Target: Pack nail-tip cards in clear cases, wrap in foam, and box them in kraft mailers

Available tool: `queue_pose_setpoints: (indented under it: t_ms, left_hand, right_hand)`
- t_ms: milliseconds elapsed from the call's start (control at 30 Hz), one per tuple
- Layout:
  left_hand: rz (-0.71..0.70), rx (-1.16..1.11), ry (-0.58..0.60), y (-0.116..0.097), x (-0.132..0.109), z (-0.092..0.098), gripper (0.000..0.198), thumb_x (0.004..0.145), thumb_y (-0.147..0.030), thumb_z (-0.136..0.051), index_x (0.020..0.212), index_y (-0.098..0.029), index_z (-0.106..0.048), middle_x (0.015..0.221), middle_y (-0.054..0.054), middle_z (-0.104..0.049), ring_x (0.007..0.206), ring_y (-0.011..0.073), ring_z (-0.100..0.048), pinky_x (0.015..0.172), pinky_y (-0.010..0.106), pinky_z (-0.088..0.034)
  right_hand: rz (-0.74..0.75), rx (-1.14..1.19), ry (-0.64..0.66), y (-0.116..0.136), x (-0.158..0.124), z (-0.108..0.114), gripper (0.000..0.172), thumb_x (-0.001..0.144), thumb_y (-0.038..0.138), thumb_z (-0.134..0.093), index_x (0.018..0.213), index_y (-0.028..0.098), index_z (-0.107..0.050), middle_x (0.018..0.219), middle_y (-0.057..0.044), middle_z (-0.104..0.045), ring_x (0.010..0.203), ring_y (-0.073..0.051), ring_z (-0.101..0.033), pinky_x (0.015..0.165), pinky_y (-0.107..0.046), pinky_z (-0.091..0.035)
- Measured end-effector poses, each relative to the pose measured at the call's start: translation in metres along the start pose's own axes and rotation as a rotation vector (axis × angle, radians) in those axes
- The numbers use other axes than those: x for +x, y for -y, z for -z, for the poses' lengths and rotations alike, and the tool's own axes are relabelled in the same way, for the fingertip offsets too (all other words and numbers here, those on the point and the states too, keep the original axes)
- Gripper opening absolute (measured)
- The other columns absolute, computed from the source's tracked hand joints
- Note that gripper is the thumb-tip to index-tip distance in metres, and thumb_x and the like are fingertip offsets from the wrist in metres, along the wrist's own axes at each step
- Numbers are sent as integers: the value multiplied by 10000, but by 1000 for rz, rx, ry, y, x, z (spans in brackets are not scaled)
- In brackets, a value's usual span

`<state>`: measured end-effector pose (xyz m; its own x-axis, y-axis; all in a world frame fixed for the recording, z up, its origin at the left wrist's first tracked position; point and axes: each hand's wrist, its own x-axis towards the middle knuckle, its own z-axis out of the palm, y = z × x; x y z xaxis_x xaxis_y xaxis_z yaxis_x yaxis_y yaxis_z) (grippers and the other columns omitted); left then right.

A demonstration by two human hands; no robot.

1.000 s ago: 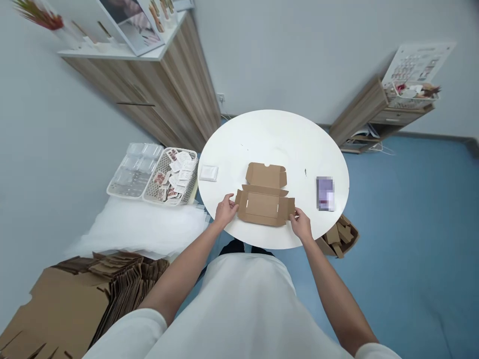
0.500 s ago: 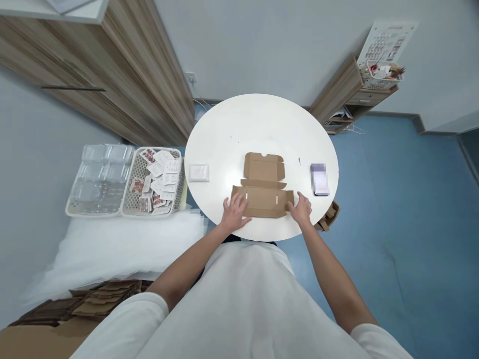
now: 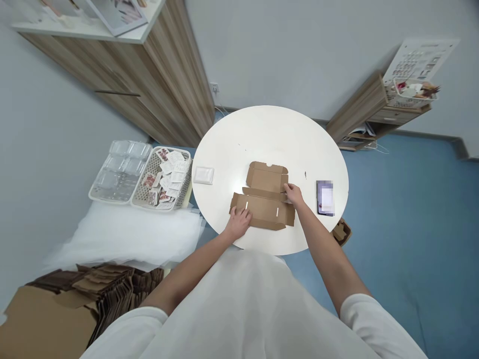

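An unfolded brown cardboard box blank (image 3: pixel 264 197) lies flat on the round white table (image 3: pixel 269 134), near its front edge. My left hand (image 3: pixel 239 223) rests flat on the blank's front left part, fingers stretched out. My right hand (image 3: pixel 294 193) sits at the blank's right side, where the rear lid panel meets the front panel, its fingers touching the cardboard. I cannot make out whether those fingers pinch a flap or only press on it.
A small white packet (image 3: pixel 204 175) lies on the table's left, a phone (image 3: pixel 325 197) on its right. Left of the table stand a basket of sachets (image 3: pixel 164 178) and clear trays (image 3: pixel 119 171). Flat cardboard blanks (image 3: pixel 93 294) are stacked at lower left. Wooden cabinets (image 3: pixel 164 85) line the wall.
My right hand has moved from the blank's right end up to the fold by the lid panel. My left hand slid a little further onto the front panel.
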<state>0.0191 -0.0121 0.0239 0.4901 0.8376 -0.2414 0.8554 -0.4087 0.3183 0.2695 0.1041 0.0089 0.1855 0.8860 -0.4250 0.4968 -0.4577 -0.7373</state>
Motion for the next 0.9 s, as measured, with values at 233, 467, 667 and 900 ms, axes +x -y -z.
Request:
queue_pose_setpoints:
  t_ms: [233, 467, 667, 900]
  left_hand:
    - [68, 87, -50, -9, 12, 11, 686, 711, -245, -525, 1340, -169, -263, 1438, 160, -175, 1316, 298, -151, 1018, 498, -115]
    - [39, 220, 0, -7, 35, 18, 1019, 559, -332, -653, 1387, -101, -106, 1458, 151, -82, 1321, 330, 94, 1031, 524, -9]
    - [39, 223, 49, -5, 38, 12, 992, 576, -328, -642, 1386, -107, -114, 1452, 145, -122, 1320, 330, 90, 1035, 525, -28]
    - [113, 120, 0, -3, 30, 14, 1067, 526, -392, -703, 1385, -159, -115, 1459, 146, -71, 1317, 346, 99, 1036, 517, -41]
  right_hand:
    - [90, -53, 0, -12, -7, -7, 238, 712, 373, -442, 712, 167, -563, 663, -16, -606, 596, -137, -498, 567, -250, -374]
    - [111, -180, 121, -11, -38, 6, 314, 756, 384, -392, 835, 154, -591, 719, -39, -621, 653, -161, -536, 602, -272, -403]
    - [506, -605, -77, -4, -77, 4, 816, 690, 487, -530, 1353, 135, -212, 1366, -161, -325, 1245, -300, -290, 963, -449, -268]
    - [621, -1015, 219, -14, -95, -24, 1151, 523, 525, -683, 1392, 135, -37, 1443, -158, -148, 1328, -311, -67, 1034, -510, -61]
